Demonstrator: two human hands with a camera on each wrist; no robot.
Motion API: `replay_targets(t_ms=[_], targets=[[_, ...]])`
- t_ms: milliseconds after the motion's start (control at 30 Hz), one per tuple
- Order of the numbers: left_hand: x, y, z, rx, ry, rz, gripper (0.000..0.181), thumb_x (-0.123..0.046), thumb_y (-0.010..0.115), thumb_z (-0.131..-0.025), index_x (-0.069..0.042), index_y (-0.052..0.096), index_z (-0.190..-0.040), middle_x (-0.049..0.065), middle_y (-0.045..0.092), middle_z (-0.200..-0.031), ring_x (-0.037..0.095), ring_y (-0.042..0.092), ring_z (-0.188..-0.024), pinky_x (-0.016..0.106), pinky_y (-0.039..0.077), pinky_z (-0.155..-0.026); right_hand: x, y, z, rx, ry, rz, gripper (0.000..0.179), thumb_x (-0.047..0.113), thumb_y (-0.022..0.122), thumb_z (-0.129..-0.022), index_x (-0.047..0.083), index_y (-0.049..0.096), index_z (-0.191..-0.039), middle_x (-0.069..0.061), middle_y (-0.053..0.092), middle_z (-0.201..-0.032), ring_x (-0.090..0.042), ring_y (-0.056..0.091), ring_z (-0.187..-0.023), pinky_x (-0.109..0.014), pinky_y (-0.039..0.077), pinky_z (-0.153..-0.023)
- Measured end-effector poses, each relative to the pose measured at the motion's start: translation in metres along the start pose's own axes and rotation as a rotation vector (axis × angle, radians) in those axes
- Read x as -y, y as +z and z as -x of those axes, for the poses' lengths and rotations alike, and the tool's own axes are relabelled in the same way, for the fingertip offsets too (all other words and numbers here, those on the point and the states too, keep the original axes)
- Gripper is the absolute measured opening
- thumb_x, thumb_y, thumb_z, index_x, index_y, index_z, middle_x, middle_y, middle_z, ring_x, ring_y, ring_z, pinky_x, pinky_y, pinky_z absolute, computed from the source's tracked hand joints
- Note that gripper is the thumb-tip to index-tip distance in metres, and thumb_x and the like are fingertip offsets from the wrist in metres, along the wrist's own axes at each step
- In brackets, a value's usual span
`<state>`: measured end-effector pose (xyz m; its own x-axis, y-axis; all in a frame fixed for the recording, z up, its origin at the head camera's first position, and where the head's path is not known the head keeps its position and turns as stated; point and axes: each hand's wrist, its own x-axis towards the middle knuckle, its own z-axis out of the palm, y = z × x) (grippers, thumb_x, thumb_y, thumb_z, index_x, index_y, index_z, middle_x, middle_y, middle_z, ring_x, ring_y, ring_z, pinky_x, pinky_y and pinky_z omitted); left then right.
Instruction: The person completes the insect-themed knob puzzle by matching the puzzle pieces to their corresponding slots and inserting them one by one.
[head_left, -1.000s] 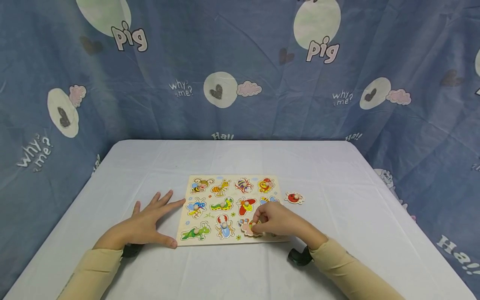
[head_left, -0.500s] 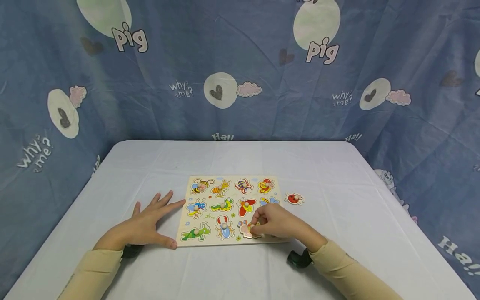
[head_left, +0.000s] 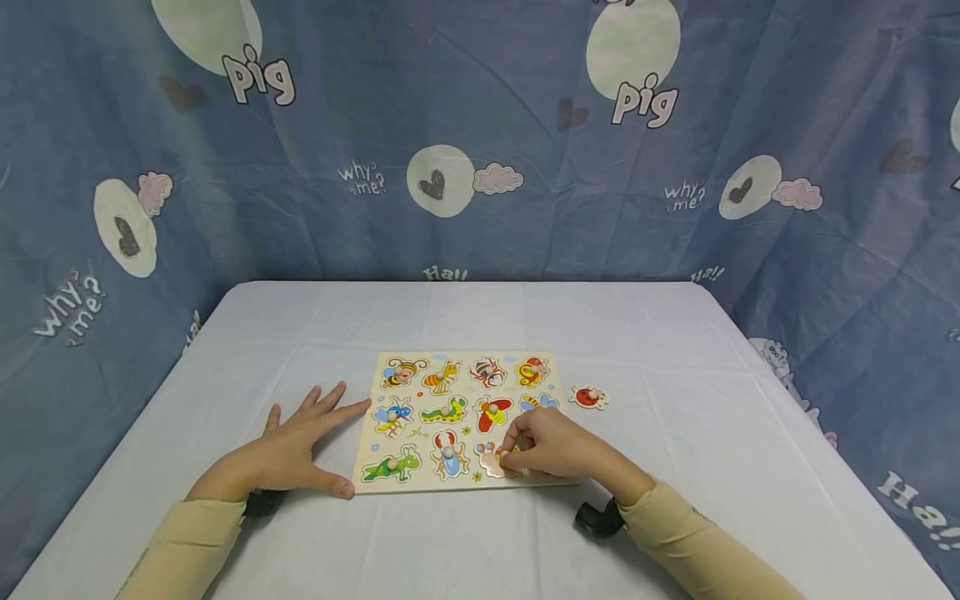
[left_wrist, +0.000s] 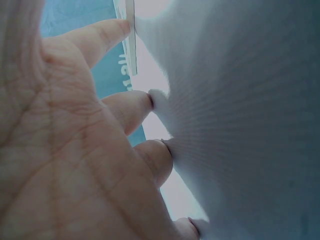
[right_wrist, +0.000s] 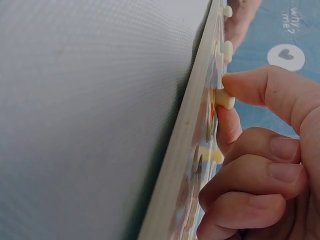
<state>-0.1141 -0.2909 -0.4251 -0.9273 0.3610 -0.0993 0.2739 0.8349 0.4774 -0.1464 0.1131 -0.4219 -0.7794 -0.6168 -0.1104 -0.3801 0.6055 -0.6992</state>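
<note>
A wooden peg puzzle board [head_left: 420,485] with insect pictures lies on the white table. Near its lower right, my right hand [head_left: 551,443] pinches the knob [right_wrist: 226,100] of a pink puzzle piece [head_left: 489,459] between thumb and index finger. The other right fingers are curled in. That piece lies at or just over the board's surface, partly hidden by the hand. With spread fingers, my left hand [head_left: 291,452] rests at the board's left edge, thumb and index fingertip touching it. A loose ladybug piece [head_left: 589,397] lies right of the board.
Several knobbed insect pieces sit in the board, among them a beetle [head_left: 449,455], a caterpillar [head_left: 444,409] and a spider [head_left: 488,372]. The right hand covers the board's lower right corner. A blue printed curtain [head_left: 480,237] hangs behind the table.
The pink piece has shifted slightly down and left in my right hand's pinch and now looks flatter against the board. My left hand and the ladybug piece have stayed still.
</note>
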Motion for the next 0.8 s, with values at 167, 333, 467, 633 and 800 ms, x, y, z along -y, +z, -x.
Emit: replay_targets(t_ms=[167, 333, 467, 633, 800], targets=[[-0.0005, 0.0002, 0.0, 0.001, 0.0, 0.004, 0.122, -0.065, 0.097, -0.06, -0.032, 0.044, -0.165, 0.025, 0.017, -0.179, 0.064, 0.004, -0.161, 0.094, -0.008, -0.111, 0.0001, 0.0005, 0.0002, 0.003, 0.007, -0.011, 0.007, 0.016, 0.08, -0.091, 0.013, 0.076, -0.087, 0.009, 0.054, -0.06, -0.004, 0.042, -0.055, -0.018, 0.03, -0.053], [-0.0004, 0.0001, 0.0, 0.002, -0.004, 0.008, 0.122, -0.064, 0.097, -0.06, -0.032, 0.044, -0.165, 0.026, 0.016, -0.179, 0.064, 0.003, -0.161, 0.094, -0.008, -0.11, 0.0018, 0.0003, 0.0007, 0.006, 0.015, -0.032, 0.006, 0.015, 0.08, -0.09, 0.012, 0.076, -0.086, 0.009, 0.053, -0.06, -0.005, 0.041, -0.054, -0.018, 0.029, -0.052], [-0.0001, 0.0, 0.0, 0.0, -0.002, 0.007, 0.122, -0.064, 0.098, -0.06, -0.032, 0.044, -0.165, 0.025, 0.016, -0.179, 0.064, 0.003, -0.161, 0.094, -0.007, -0.11, 0.0024, 0.0006, 0.0005, -0.001, 0.019, -0.029, 0.006, 0.015, 0.08, -0.09, 0.013, 0.076, -0.086, 0.009, 0.053, -0.059, -0.005, 0.041, -0.055, -0.017, 0.029, -0.052], [0.0003, 0.0, 0.0001, 0.0, -0.002, 0.005, 0.122, -0.062, 0.098, -0.06, -0.032, 0.044, -0.165, 0.025, 0.016, -0.179, 0.064, 0.003, -0.161, 0.095, -0.008, -0.11, 0.0016, 0.0011, -0.0001, -0.007, 0.01, -0.015, 0.006, 0.015, 0.08, -0.089, 0.013, 0.076, -0.086, 0.01, 0.053, -0.058, -0.004, 0.04, -0.054, -0.017, 0.028, -0.052], [0.0006, 0.0005, -0.0001, 0.001, -0.004, 0.006, 0.122, -0.061, 0.099, -0.06, -0.033, 0.043, -0.165, 0.026, 0.016, -0.179, 0.064, 0.003, -0.161, 0.094, -0.008, -0.11, 0.001, 0.0011, 0.0, -0.007, 0.005, -0.012, 0.006, 0.015, 0.08, -0.089, 0.013, 0.076, -0.085, 0.01, 0.053, -0.058, -0.004, 0.04, -0.054, -0.017, 0.028, -0.052]])
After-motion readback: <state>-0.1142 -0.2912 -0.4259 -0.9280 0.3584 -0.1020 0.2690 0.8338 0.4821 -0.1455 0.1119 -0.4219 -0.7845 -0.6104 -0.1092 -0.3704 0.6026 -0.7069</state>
